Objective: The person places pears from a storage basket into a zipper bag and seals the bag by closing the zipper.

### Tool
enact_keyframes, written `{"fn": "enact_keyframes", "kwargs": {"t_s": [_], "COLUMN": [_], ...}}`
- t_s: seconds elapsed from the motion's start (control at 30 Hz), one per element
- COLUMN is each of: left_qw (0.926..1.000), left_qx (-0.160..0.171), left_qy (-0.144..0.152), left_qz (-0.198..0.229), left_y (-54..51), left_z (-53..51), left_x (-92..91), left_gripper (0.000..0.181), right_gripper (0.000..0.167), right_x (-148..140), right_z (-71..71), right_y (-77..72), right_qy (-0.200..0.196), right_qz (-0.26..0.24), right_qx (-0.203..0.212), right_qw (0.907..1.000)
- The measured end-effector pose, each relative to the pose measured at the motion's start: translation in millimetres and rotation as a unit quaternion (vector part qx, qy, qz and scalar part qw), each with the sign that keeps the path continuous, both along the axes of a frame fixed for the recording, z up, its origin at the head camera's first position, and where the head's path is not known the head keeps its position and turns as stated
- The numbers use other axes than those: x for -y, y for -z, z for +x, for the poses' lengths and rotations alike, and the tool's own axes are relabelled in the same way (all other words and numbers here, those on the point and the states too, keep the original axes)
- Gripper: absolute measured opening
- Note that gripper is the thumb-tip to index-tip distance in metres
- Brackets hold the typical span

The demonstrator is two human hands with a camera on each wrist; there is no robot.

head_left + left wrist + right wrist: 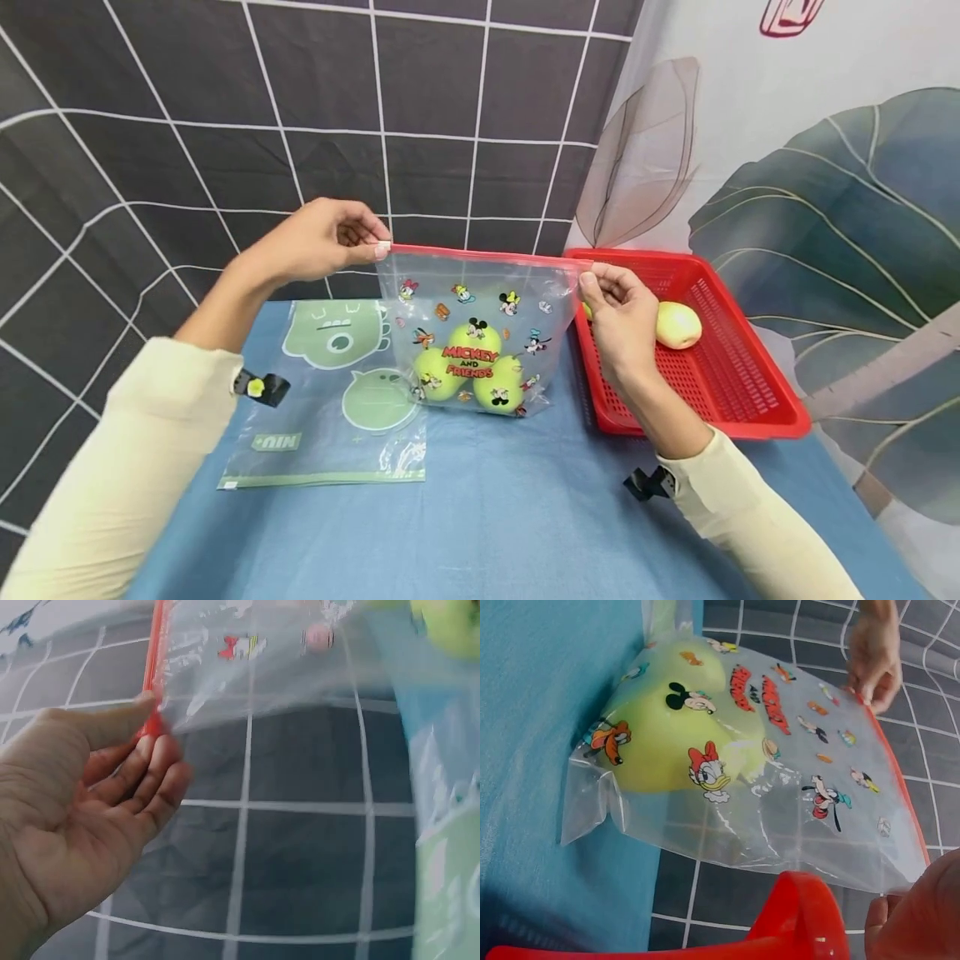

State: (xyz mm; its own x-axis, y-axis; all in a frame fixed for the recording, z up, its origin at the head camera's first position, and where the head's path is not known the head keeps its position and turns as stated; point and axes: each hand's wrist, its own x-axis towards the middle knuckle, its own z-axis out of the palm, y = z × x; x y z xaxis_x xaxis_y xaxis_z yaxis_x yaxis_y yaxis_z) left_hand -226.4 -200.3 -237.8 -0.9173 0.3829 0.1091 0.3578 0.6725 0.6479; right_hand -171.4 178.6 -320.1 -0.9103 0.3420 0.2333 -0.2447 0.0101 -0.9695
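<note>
A clear zip bag printed with cartoon figures and a red zip strip stands upright on the blue cloth. Several round yellow-green fruits lie in its bottom. My left hand pinches the strip's left end, where a small white slider shows; in the left wrist view thumb and fingers meet on the red strip. At the other top corner my right hand pinches the bag between thumb and fingers. The strip is stretched straight between both hands. Whether it is sealed, I cannot tell.
A red plastic basket stands at the right, with pale yellow fruit in it. Flat on the blue cloth, to the left, lies another clear zip bag with green prints. A dark gridded sheet hangs behind.
</note>
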Motion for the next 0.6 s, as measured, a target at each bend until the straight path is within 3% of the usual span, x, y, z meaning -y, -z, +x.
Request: {"fn": "enact_keyframes", "kwargs": {"t_s": [0.1,0.17,0.3,0.37,0.43,0.5,0.6], "left_qw": [0.9948,0.9849,0.9530,0.9356,0.9222,0.9142,0.9115], "left_qx": [-0.013,-0.035,-0.075,-0.088,-0.102,-0.114,-0.124], "left_qy": [-0.039,-0.071,-0.127,-0.141,-0.151,-0.152,-0.138], "left_qz": [0.093,0.154,0.264,0.311,0.341,0.358,0.367], "left_y": [20.9,34.9,61.7,71.5,75.9,74.9,64.8], "left_z": [4.9,8.5,15.4,17.9,20.1,21.2,22.1], "left_x": [1.8,-1.1,-11.3,-16.6,-19.7,-20.0,-13.7], "left_gripper": [0.020,0.019,0.021,0.022,0.021,0.018,0.005], "right_gripper": [0.015,0.016,0.013,0.010,0.009,0.007,0.001], "right_x": [-1.0,-1.1,0.3,1.7,3.5,5.8,11.4], "right_z": [1.0,1.8,1.8,2.1,3.2,5.1,7.8], "right_y": [-0.5,-1.1,-1.8,-2.3,-3.5,-5.9,-10.4], "right_qy": [-0.008,-0.012,-0.017,-0.017,-0.016,-0.014,-0.012], "right_qz": [0.007,0.014,0.033,0.042,0.050,0.057,0.059], "right_qx": [0.005,0.006,0.005,0.003,-0.006,-0.020,-0.049], "right_qw": [0.9999,0.9998,0.9993,0.9990,0.9986,0.9981,0.9970]}}
